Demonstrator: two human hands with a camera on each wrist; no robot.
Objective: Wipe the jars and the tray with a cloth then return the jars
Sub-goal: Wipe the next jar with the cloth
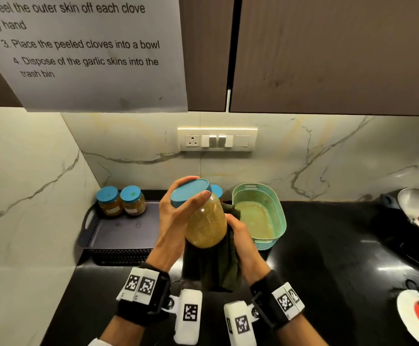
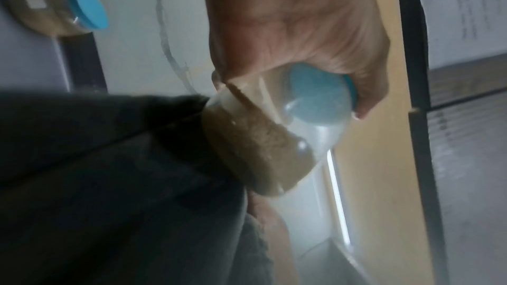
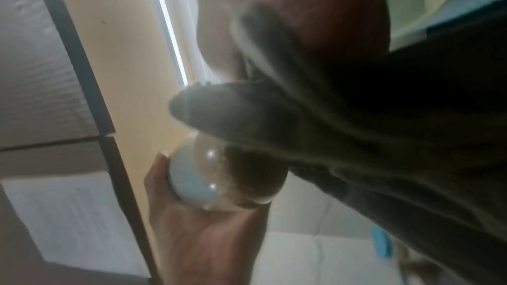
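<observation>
My left hand [image 1: 178, 211] grips the blue lid of a clear jar [image 1: 204, 221] filled with yellow-brown grains, tilted in the air above the counter. My right hand [image 1: 238, 231] holds a dark green cloth [image 1: 213, 268] wrapped around the jar's lower half. In the left wrist view the jar [image 2: 263, 142] pokes out of the cloth [image 2: 109, 181], lid held by my left hand [image 2: 315, 55]. In the right wrist view the cloth [image 3: 384, 138] covers most of the jar [image 3: 227, 181]. Two blue-lidded jars [image 1: 121, 201] stand at the back of the grey tray [image 1: 118, 233]. Another blue lid [image 1: 217, 191] peeks from behind the held jar.
A teal perforated basket [image 1: 275, 208] sits right of the hands on the black counter [image 1: 328, 258]. A steel pan [image 1: 418, 211] and a white plate [image 1: 415, 318] lie at the far right. A wall socket panel [image 1: 217, 139] and cupboards are above; a marble wall [image 1: 23, 196] closes the left side.
</observation>
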